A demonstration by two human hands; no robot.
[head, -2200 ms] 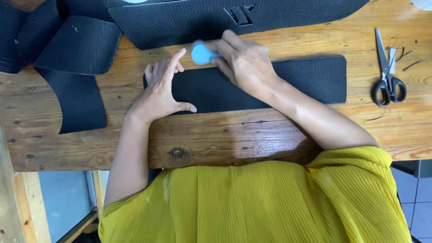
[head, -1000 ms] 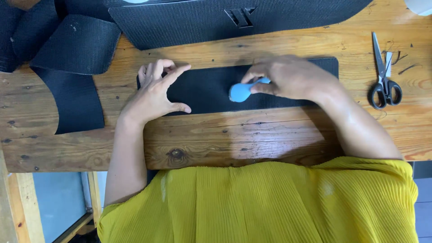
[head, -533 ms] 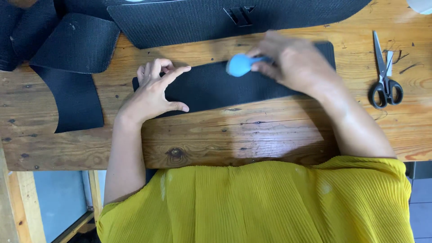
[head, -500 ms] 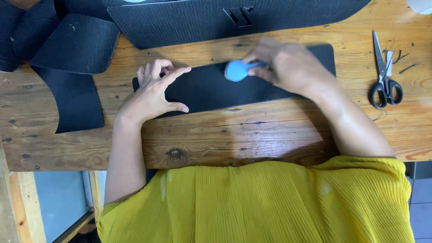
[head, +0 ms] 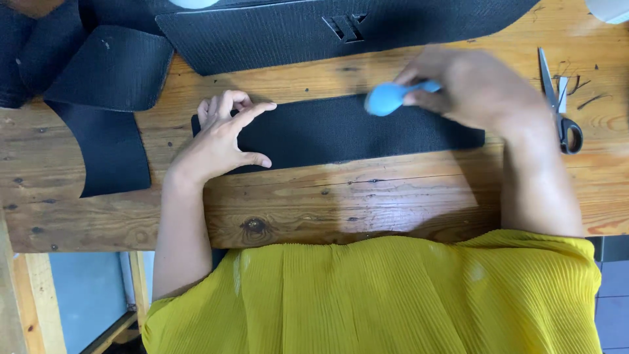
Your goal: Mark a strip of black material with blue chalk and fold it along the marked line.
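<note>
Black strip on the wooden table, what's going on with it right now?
A person in a yellow top leans over the wooden table. Their left hand presses flat on one end of the black strip, pinning it down. Their right hand holds a small blue tool over the strip's upper edge; it is blurred. Scissors lie to the right, and more black pieces sit along the far side.

Strip (head: 341, 134) under the hands: black, fine grainy texture. Tool (head: 388, 97) in the right hand (head: 472, 88): light blue. Larger sheet (head: 282, 33) behind: black, same texture. Curved pieces (head: 105, 72) at one side: black. Table (head: 327, 203): brown wood, dark knots. Scissors (head: 560, 105): silver blades, black handles. Shirt (head: 393, 295): yellow, finely ribbed.
</note>
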